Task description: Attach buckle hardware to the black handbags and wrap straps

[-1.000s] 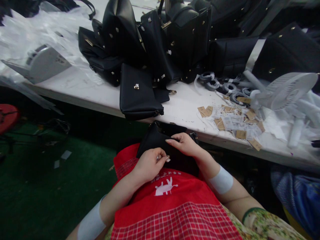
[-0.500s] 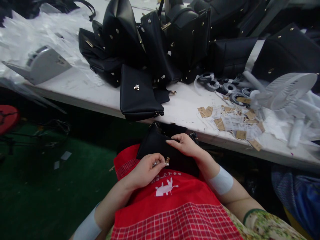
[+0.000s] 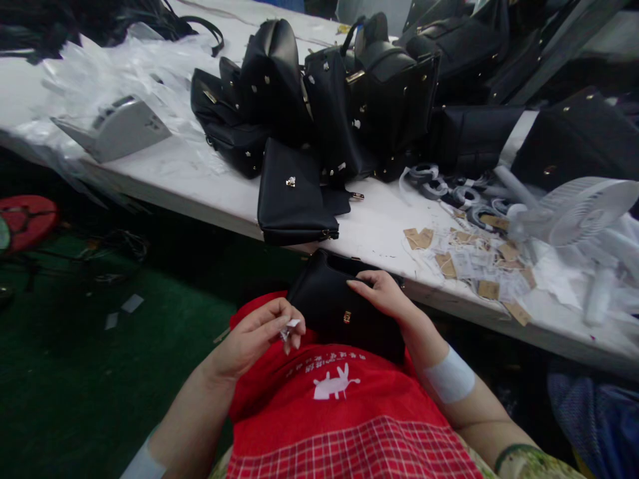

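A black handbag lies across my lap against the table edge, its top opening facing away from me. On its front panel a small gold clasp shows uncovered. My right hand grips the bag's upper rim, thumb on the front panel and the other fingers over the edge. Left of the bag, my left hand is raised and pinches a small crumpled piece of whitish wrapping. Just beyond, another black handbag lies on the table with white wrapping on its clasp.
Many black handbags are piled along the white table. To the right lie paper tags, coiled straps and a white fan. Clear plastic bags heap at the left, and a red stool stands on the floor.
My left hand has moved left, away from the clasp, with the whitish wrapping in its fingers. The clasp now shows bare gold. My right hand keeps its hold; the view has shifted slightly.
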Motion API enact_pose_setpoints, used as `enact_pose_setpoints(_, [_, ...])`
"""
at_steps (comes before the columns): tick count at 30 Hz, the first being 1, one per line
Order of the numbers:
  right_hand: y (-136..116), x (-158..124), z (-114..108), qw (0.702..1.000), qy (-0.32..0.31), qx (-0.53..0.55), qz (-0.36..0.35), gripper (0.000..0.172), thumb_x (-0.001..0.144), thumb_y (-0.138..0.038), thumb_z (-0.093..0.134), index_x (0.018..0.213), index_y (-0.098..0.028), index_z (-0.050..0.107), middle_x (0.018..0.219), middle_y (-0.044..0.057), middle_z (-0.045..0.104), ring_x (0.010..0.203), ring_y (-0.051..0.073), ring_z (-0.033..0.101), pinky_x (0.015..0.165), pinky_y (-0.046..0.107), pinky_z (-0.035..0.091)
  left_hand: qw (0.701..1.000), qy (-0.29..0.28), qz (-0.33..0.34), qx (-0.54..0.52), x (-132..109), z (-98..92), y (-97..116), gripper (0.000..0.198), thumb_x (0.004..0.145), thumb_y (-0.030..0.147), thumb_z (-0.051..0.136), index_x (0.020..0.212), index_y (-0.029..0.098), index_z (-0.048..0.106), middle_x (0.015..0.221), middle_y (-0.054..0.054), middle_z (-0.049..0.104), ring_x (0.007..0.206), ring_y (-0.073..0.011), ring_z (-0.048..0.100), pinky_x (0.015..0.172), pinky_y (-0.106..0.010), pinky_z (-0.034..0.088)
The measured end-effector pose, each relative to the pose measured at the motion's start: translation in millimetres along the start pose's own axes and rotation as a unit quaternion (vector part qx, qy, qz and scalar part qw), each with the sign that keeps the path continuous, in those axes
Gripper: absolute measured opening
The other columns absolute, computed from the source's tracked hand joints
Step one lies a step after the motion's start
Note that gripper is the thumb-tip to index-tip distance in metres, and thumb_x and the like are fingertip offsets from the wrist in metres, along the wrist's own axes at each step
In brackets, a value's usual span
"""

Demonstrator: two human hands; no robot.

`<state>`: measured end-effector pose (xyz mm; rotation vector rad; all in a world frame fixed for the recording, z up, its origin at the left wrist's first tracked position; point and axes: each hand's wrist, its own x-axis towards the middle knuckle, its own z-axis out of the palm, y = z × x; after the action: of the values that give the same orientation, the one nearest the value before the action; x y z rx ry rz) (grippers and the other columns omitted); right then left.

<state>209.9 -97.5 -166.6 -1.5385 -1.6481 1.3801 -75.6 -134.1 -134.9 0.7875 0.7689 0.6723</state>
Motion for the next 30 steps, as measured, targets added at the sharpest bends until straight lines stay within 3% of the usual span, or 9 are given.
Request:
enact_pose_setpoints(3, [-2,-3,2,0.99,0.054,-0.118,-0.057,0.031,0.079,-0.048,0.065,0.086,-0.019,0.066,0.083,0.003,0.068,0.079,0.019,0.062,0.074,0.031,0.048,0.998,0.048,0.026,-0.034,1,-16.0,1,0.016,0.086,0.026,0.063,0.08,0.016,0.052,0.099,-0.01,0.068,0.074,-0.0164,0.064,0.065,-0.025,0.049])
enact_pose_setpoints(7, [1,-6,9,0.955,0.121,-0.249,-0.106,0.049,0.073,-0.046,0.073,0.112,-0.02,0.062,0.117,0.011,0.063,0.109,0.027,0.06,0.097,0.043,0.047,0.995,0.08,0.036,-0.042,0,-27.6,-1,0.021,0.082,0.029,0.067,0.075,0.017,0.052,0.08,-0.003,0.064,0.063,-0.0124,0.057,0.057,-0.021,0.045])
enact_pose_setpoints(12, [6,-9,19,0.928,0.154,-0.328,-0.09,0.045,0.079,-0.048,0.067,0.113,-0.018,0.062,0.113,0.013,0.065,0.107,0.029,0.061,0.098,0.046,0.048,0.992,0.116,0.046,-0.034,1,-31.1,-6,0.028,0.083,0.033,0.065,0.068,0.017,0.048,0.064,0.002,0.053,0.053,-0.0091,0.048,0.053,-0.02,0.039])
enact_pose_setpoints(15, [11,-11,22,0.903,0.223,-0.351,-0.111,0.047,0.082,-0.045,0.064,0.118,-0.016,0.057,0.117,0.014,0.063,0.111,0.029,0.058,0.099,0.046,0.047,0.988,0.145,0.054,-0.021,2,-34.9,-11,0.031,0.084,0.035,0.064,0.066,0.017,0.047,0.059,0.004,0.047,0.048,-0.0074,0.043,0.048,-0.02,0.032])
enact_pose_setpoints(18, [16,-12,22,0.875,0.286,-0.367,-0.13,0.059,0.083,-0.046,0.064,0.13,-0.014,0.048,0.126,0.018,0.056,0.118,0.031,0.052,0.101,0.049,0.044,0.982,0.184,0.046,-0.012,3,-39.6,-16,0.022,0.083,0.036,0.066,0.08,0.017,0.056,0.06,0.005,0.048,0.049,-0.0069,0.04,0.049,-0.02,0.03])
enact_pose_setpoints(22, [20,-11,19,0.87,0.281,-0.385,-0.129,0.06,0.082,-0.045,0.063,0.132,-0.016,0.047,0.124,0.017,0.056,0.117,0.032,0.051,0.1,0.05,0.043,0.977,0.211,0.028,0.009,5,-44.0,-22,0.036,0.078,0.04,0.069,0.102,0.015,0.061,0.054,0.007,0.043,0.048,-0.007,0.035,0.048,-0.019,0.026])
enact_pose_setpoints(30, [13,-8,21,0.849,0.274,-0.44,-0.101,0.055,0.081,-0.049,0.063,0.123,-0.016,0.052,0.117,0.015,0.057,0.113,0.033,0.049,0.105,0.053,0.031,0.966,0.246,0.003,0.083,11,-51.3,-38,0.049,0.072,0.056,0.07,0.096,0.014,0.063,0.052,0.009,0.036,0.044,-0.0056,0.026,0.044,-0.019,0.017])
